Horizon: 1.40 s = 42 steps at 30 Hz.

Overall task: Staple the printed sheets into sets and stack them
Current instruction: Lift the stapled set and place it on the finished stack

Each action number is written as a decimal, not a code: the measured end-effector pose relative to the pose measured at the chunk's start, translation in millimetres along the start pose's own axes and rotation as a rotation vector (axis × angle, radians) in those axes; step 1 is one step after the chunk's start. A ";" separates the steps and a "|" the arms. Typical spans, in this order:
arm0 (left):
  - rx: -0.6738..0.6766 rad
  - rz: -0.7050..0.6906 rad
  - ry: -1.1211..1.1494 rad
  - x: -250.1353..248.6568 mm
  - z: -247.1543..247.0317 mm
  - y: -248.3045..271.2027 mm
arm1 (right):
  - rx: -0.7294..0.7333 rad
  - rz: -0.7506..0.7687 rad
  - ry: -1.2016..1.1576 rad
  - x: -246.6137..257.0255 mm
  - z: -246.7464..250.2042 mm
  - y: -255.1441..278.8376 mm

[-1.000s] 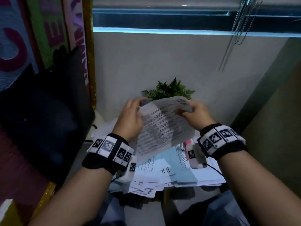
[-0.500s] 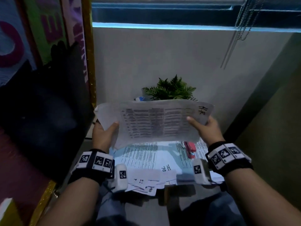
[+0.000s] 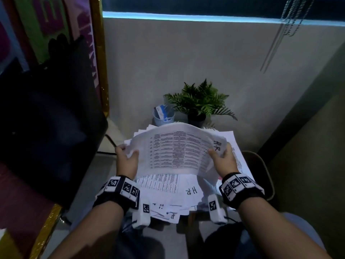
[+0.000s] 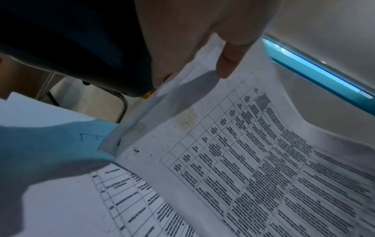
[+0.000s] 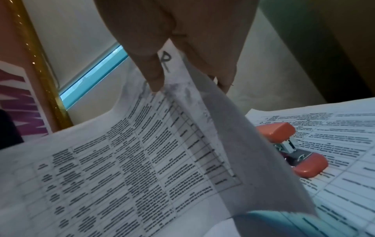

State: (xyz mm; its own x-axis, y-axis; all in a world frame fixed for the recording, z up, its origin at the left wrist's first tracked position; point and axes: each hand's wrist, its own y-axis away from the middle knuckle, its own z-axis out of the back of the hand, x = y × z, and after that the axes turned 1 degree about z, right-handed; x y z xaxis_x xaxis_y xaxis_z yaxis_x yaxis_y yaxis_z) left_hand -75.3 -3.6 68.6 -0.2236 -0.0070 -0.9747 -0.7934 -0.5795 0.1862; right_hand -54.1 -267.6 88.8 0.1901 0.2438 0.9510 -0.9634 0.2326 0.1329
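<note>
Your left hand [image 3: 127, 161] and right hand [image 3: 223, 160] each pinch a short edge of the printed sheets [image 3: 179, 150] above the worktop's paper pile [image 3: 168, 186] (stapler [image 5: 292, 150] on it): light, floppy, so grip corners.

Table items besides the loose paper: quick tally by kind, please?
Stapler: 1
Potted plant: 1
Cup of cards: 1
Held printed set, both hands: 1
Total: 4

Dim room; grey wall [image 3: 186, 58], window strip [image 3: 205, 16] above, potted fern [image 3: 199, 101].
</note>
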 end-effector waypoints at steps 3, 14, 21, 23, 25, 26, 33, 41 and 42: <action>-0.010 0.015 0.075 3.0 -1.5 -2.6 | -0.071 -0.016 -0.018 -6.0 -0.9 -3.7; -0.166 -0.100 -0.103 0.1 0.9 0.4 | -0.096 -0.063 -0.093 -9.7 -0.4 -7.4; -0.012 -0.067 -0.112 -0.6 2.4 -8.9 | -0.041 -0.029 -0.110 -5.7 4.1 -11.9; 0.050 -0.031 -0.107 -0.9 2.3 -7.8 | -0.008 -0.021 -0.118 -5.2 5.0 -12.3; 0.092 -0.008 -0.097 -0.5 2.6 -8.8 | 0.011 -0.028 -0.092 -5.5 4.4 -12.0; 0.094 -0.005 -0.101 -0.8 2.1 -8.7 | 0.009 -0.044 -0.077 -5.9 3.5 -11.6; 0.054 -0.061 -0.116 0.9 0.6 -14.4 | -0.071 -0.066 -0.117 -12.1 8.8 -17.7; 0.064 -0.047 -0.322 12.2 4.1 -27.2 | 0.092 -0.127 -0.055 -9.6 12.8 -18.5; 0.066 -0.040 -0.347 13.7 5.2 -28.1 | 0.129 -0.146 -0.076 -9.3 13.1 -18.0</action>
State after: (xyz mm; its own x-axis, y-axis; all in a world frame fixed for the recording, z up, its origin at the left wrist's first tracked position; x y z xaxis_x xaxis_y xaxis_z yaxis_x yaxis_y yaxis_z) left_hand -59.0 16.9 50.6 -0.3621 0.2987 -0.8830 -0.8379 -0.5194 0.1678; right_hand -41.0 -286.4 81.2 0.3193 0.1431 0.9368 -0.9439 0.1364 0.3009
